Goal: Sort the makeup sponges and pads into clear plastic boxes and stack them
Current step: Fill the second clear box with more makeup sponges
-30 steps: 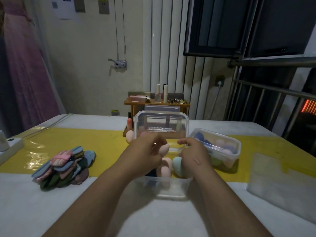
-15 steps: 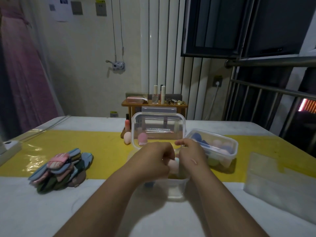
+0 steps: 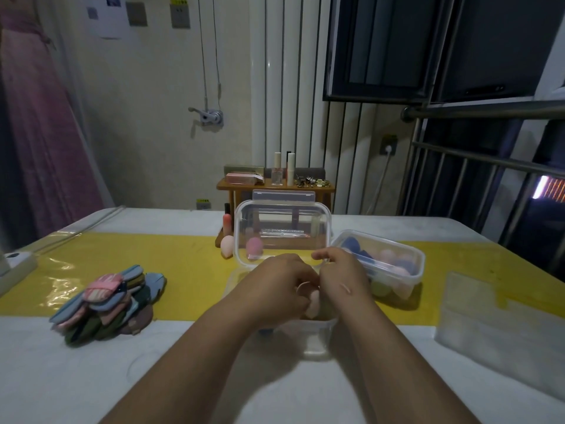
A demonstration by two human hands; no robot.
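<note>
A clear plastic box (image 3: 316, 339) stands in front of me on the white table, its clear lid (image 3: 282, 231) upright at its far edge. Both my hands are over the box. My left hand (image 3: 279, 284) curls round a pink sponge (image 3: 313, 305) and holds it down inside the box. My right hand (image 3: 344, 278) is beside it, thumb and forefinger pinching at the lid's lower edge. The hands hide the other sponges in this box. A second clear box (image 3: 419, 264) to the right holds several blue, pink and green sponges. A pile of flat pads (image 3: 110, 301) lies at the left.
A peach sponge (image 3: 227, 246) and a pink sponge (image 3: 254, 246) lie loose behind the lid. Another clear lid (image 3: 501, 325) lies flat at the right. A small wooden shelf (image 3: 275, 188) with cosmetics stands at the back. A white power strip (image 3: 15, 261) is at the left edge.
Both hands have dropped lower into the near box, carrying the pink sponge down. The teal sponge seen earlier is now hidden under my right hand.
</note>
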